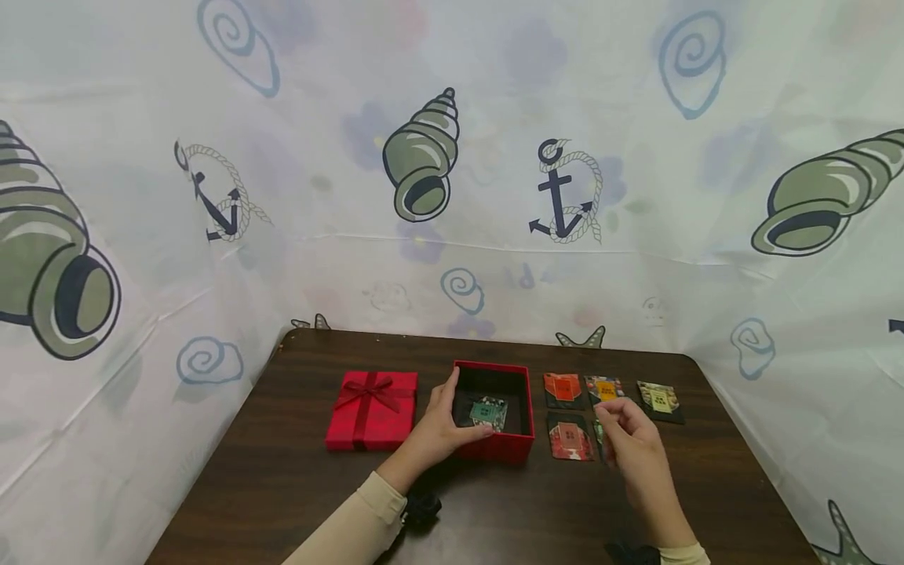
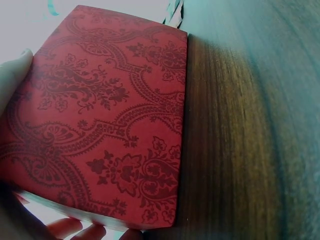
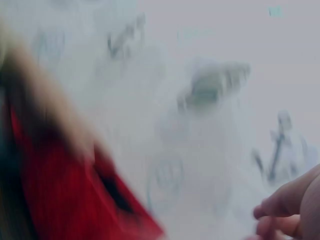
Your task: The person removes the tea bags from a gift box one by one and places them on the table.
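Observation:
My left hand (image 1: 441,424) grips the open red gift box (image 1: 497,449), its fingers along the left side and its thumb at the near rim. The box's patterned red wall (image 2: 110,120) fills much of the left wrist view. Inside the box lies a flat green square packet (image 1: 489,413). My right hand (image 1: 632,439) hovers over the packets right of the box, thumb and fingers bent close together, with nothing visible between them. Partly hidden behind it is another green packet (image 1: 599,436). Nearest to it are a red packet (image 1: 570,437) and an orange-yellow packet (image 1: 606,388).
A red lid with a ribbon bow (image 1: 373,410) lies left of the box on the dark wooden table (image 1: 282,486). An orange packet (image 1: 563,390) and a yellow-green packet (image 1: 660,400) lie at the right. A printed cloth (image 1: 494,275) stands behind the table. The right wrist view is blurred.

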Demonstrator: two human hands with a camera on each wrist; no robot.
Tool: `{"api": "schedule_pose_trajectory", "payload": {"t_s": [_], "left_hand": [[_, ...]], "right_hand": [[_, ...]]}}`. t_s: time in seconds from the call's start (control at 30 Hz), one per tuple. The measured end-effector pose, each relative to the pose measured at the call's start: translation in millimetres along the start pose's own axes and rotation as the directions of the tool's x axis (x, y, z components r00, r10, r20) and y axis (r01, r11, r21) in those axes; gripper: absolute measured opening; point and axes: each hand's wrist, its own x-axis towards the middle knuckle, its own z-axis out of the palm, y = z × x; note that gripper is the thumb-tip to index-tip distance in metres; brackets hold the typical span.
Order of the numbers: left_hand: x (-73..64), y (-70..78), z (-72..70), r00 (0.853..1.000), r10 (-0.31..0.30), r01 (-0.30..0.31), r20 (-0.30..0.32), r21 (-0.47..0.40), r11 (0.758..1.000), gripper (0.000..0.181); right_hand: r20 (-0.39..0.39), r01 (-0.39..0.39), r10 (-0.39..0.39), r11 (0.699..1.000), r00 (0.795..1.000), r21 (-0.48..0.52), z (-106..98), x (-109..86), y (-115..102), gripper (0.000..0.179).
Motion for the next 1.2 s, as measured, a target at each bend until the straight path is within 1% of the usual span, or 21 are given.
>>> {"api": "schedule_pose_trajectory", "payload": {"t_s": [0.1,0.17,0.2,0.27,0.3,0.37,0.4,0.43,0.5,0.57,0.6,0.7,0.77,0.83,0.97,1.1,1.17,1.2], "left_hand": [[-0.4,1.1,-1.3,1.000,-0.004,0.004,-0.001,0.009,1.000,0.125],[-0.1,1.5,-1.9,1.000,-0.006,0.006,-0.004,0.016,1.000,0.125],[0.2,1.3,-2.0,1.000,-0.006,0.006,-0.006,0.019,1.000,0.126],[0.8,1.6,-2.3,1.000,-0.005,0.005,-0.007,0.015,1.000,0.127],[1.0,1.5,-2.5,1.000,-0.004,0.004,-0.006,0.014,1.000,0.128],[1.0,1.0,-2.8,1.000,-0.001,0.001,-0.003,0.008,1.000,0.129],[0.9,0.6,-3.0,1.000,0.001,-0.001,-0.001,0.005,1.000,0.129],[0.8,0.5,-3.2,1.000,0.003,-0.003,0.001,0.000,1.000,0.129],[0.7,-0.4,-3.5,1.000,0.007,-0.007,0.003,-0.005,1.000,0.129],[0.7,-0.4,-3.5,1.000,0.009,-0.009,0.004,-0.012,1.000,0.129],[0.5,-0.3,-3.4,1.000,0.007,-0.007,0.006,-0.013,1.000,0.128],[-0.1,0.1,-2.7,1.000,0.004,-0.004,0.011,-0.014,1.000,0.128],[-0.4,0.2,-2.2,1.000,0.005,-0.005,0.011,-0.011,1.000,0.128],[-0.4,0.4,-1.9,1.000,0.009,-0.009,0.012,-0.011,1.000,0.127],[0.6,0.1,-1.7,1.000,0.016,-0.016,0.008,-0.014,1.000,0.126],[0.6,0.9,-1.3,1.000,0.013,-0.013,0.000,-0.008,1.000,0.128],[0.2,1.6,-1.1,1.000,0.010,-0.010,-0.003,-0.002,1.000,0.128],[-0.1,1.8,-1.3,1.000,0.008,-0.008,-0.003,-0.001,1.000,0.128]], "right_hand": [[0.134,-0.013,0.005,0.998,0.991,0.060,28.7,-3.7,-23.1,0.031],[0.227,-0.038,0.017,0.995,0.974,0.091,46.2,-1.7,-33.1,0.033],[0.281,-0.057,0.021,0.991,0.959,0.122,54.4,0.7,-36.4,0.035],[0.392,-0.117,0.029,0.973,0.920,0.201,69.4,7.0,-39.5,0.039],[0.442,-0.163,0.035,0.953,0.896,0.255,76.4,10.6,-38.9,0.041],[0.529,-0.268,0.046,0.897,0.848,0.351,89.9,18.9,-35.0,0.049],[0.552,-0.320,0.056,0.861,0.832,0.394,96.6,23.4,-31.5,0.053],[0.569,-0.360,0.063,0.830,0.820,0.426,103.1,28.2,-27.3,0.057],[0.582,-0.426,0.090,0.772,0.808,0.471,115.1,38.5,-18.3,0.066],[0.573,-0.478,0.145,0.729,0.807,0.489,124.6,48.5,-9.9,0.076],[0.562,-0.497,0.175,0.715,0.808,0.492,128.3,52.6,-6.6,0.080],[0.524,-0.554,0.286,0.683,0.802,0.476,135.0,61.6,-0.3,0.093],[0.494,-0.578,0.345,0.670,0.798,0.466,137.5,64.8,1.0,0.100],[0.476,-0.595,0.380,0.654,0.793,0.468,139.0,66.4,1.0,0.105],[0.447,-0.609,0.420,0.624,0.790,0.489,143.9,68.4,-0.6,0.107],[0.440,-0.622,0.445,0.624,0.780,0.472,149.5,69.9,-2.1,0.099],[0.441,-0.627,0.451,0.631,0.776,0.458,150.9,70.6,-1.8,0.095],[0.438,-0.628,0.456,0.636,0.775,0.448,151.1,70.7,-1.7,0.096]]}}
